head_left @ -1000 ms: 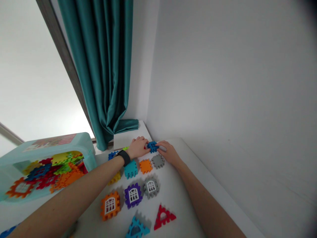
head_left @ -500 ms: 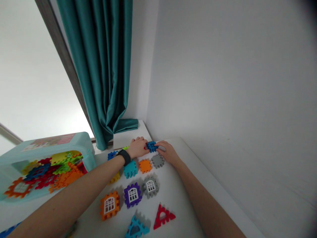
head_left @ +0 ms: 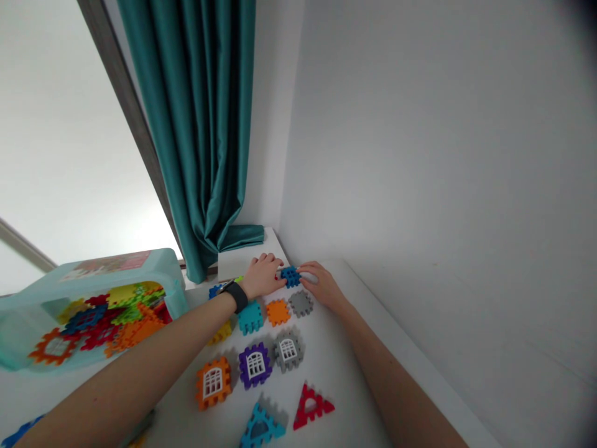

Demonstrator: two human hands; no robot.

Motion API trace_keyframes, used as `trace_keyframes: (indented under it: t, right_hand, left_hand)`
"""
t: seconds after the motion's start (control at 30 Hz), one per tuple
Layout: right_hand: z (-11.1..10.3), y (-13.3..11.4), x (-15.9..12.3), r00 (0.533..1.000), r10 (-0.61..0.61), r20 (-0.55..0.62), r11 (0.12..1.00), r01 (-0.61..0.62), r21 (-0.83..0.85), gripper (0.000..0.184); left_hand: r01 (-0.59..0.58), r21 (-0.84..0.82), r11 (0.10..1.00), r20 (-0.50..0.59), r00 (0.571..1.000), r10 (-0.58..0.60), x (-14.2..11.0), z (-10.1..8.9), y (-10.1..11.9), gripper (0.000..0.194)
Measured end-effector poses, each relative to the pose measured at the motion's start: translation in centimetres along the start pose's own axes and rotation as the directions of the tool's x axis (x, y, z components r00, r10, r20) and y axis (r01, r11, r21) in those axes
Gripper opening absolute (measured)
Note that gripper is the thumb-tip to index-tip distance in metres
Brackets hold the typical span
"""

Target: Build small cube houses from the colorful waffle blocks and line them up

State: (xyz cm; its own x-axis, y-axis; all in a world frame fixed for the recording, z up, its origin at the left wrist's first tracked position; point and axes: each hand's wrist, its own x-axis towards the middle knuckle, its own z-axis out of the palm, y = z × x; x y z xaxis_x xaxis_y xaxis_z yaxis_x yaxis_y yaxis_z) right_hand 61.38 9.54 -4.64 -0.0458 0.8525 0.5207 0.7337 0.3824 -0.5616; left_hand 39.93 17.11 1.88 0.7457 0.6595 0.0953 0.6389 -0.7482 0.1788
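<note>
Blocks point(head_left: 255, 366) on white tabletop point(head_left: 336, 367), teal curtain point(head_left: 196, 137)

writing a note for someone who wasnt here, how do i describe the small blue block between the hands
Find the teal curtain at the far corner of the white surface. Near its foot, the blue block sits between the left hand and the right hand, touched from both sides. Another blue piece lies by the watch, but only this one is between the hands.
</note>
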Motion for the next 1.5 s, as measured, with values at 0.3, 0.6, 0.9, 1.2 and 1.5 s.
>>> trace_keyframes:
  t: [0.3, 0.6, 0.9, 1.2, 1.5]
  right_hand:
    - [0.4, -3.0, 0.6, 0.998, -0.049, 0.03, 0.998, 0.05, -0.041, 0.022]
    - [-0.8, -7.5, -1.3, 0.993, -0.091, 0.07, 0.982, 0.101, -0.16, 0.025]
    - [-1.3, -12.4, -1.8, 0.99, -0.093, 0.11, 0.964, 0.117, -0.239, 0.025]
    - [2.3, -17.9, -1.2, 0.973, -0.168, 0.161, 0.956, 0.2, -0.214, 0.024]
    - [7.7, -22.9, 0.4, 0.946, -0.259, 0.195, 0.95, 0.286, -0.126, 0.025]
  left_hand:
    - [-0.035, 0.033, 0.999, -0.055, 0.998, 0.036, -2.0, -1.5, 0.5, 0.038]
    - [-0.108, 0.025, 0.994, -0.096, 0.989, 0.11, -4.5, -3.8, 0.9, 0.029]
    - [-0.181, -0.013, 0.983, -0.162, 0.971, 0.176, -8.3, -6.5, 1.1, 0.019]
    - [-0.211, 0.039, 0.977, -0.201, 0.956, 0.214, -14.4, -9.5, -1.3, 0.019]
    - [-0.234, -0.065, 0.97, -0.279, 0.938, 0.207, -22.1, -11.6, -5.9, 0.021]
